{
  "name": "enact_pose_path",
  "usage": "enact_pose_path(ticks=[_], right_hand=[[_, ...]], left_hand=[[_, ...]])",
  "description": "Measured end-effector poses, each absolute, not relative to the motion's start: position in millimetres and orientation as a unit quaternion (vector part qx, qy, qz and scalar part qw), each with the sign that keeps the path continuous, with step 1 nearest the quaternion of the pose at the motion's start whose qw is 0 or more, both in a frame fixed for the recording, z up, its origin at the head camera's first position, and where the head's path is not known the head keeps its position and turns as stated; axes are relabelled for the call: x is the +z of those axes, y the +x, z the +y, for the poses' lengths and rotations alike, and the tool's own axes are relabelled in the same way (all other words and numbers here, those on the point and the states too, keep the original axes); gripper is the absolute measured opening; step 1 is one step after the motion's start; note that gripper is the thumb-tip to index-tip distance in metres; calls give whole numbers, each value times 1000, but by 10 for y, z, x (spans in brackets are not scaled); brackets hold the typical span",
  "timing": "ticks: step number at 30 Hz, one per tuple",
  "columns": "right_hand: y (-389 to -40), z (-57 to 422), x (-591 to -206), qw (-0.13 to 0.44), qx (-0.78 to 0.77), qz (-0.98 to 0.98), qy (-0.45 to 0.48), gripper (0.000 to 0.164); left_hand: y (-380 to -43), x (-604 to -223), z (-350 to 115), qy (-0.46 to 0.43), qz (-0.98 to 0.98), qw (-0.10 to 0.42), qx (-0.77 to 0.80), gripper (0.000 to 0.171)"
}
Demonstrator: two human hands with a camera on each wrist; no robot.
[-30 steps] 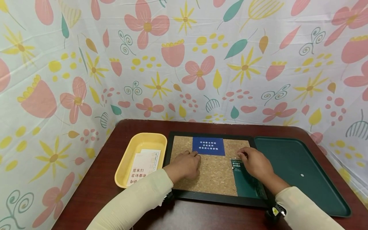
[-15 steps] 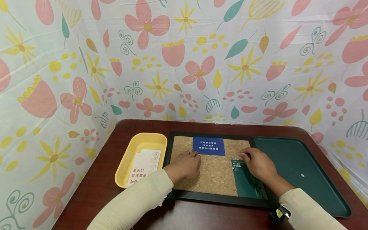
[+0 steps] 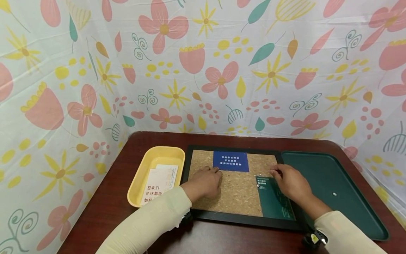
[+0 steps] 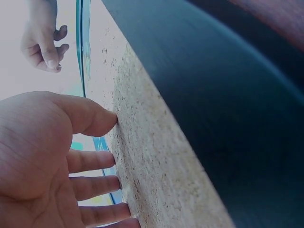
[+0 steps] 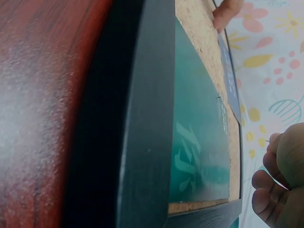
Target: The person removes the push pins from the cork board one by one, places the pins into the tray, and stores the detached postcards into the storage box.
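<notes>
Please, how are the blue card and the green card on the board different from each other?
The blue card lies crosswise at the far side; the green card lies lengthwise in the near right part. The blue card's white print sits around its middle, while the green card's white heading is near its far left corner. Both lie on the cork board.

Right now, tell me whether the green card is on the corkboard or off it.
On: the green card lies against the corkboard, bare cork showing along its left edge in the head view.
</notes>
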State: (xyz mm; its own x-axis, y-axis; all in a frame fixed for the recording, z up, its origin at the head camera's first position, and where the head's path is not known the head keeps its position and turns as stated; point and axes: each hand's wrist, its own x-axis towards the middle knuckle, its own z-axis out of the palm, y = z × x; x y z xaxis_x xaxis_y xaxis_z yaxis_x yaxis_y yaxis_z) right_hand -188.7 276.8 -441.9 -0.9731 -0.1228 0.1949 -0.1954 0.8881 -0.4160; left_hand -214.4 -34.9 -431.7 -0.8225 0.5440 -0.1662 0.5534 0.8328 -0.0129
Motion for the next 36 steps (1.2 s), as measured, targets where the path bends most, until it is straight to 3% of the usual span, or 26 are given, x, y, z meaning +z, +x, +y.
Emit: enact_pose_path(ticks=[36], right_hand=[[-1779,3025,-4411,100,205,-971,71,23]], left_hand=[[-2139,-4308,-350,285,955,81,-34,56]])
